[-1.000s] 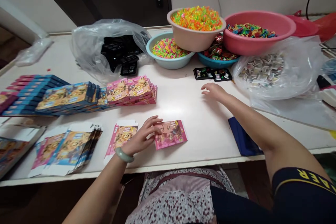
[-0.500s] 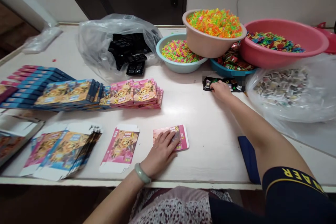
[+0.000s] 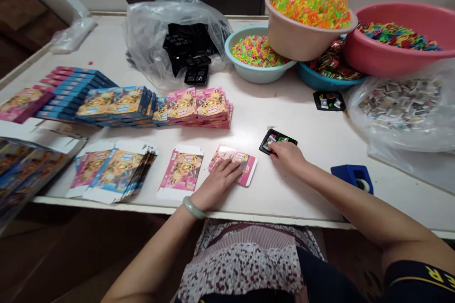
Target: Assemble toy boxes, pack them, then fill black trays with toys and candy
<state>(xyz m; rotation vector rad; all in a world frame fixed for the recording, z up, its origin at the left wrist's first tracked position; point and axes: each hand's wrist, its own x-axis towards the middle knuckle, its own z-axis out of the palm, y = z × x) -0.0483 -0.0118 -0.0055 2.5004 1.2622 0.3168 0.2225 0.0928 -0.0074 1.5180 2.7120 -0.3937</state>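
My left hand (image 3: 218,182) lies flat, fingers stretched, on a pink printed carton (image 3: 239,161) near the table's front edge. To its right my right hand (image 3: 287,155) grips the near edge of a small black tray (image 3: 275,139) that holds little coloured pieces. Another unfolded pink carton (image 3: 181,170) lies just left of my left hand. A second black tray (image 3: 329,100) with pieces sits farther back on the right.
Fanned rows of finished blue and pink boxes (image 3: 142,106) lie at the left, with flat cartons (image 3: 110,173) in front. Bowls of coloured pieces (image 3: 309,14) and plastic bags (image 3: 401,104) stand behind. A blue tape holder (image 3: 351,176) sits at the front right.
My right hand took one black tray from the back right and drew it toward me, next to the pink carton. My left hand stays pressed on that carton.
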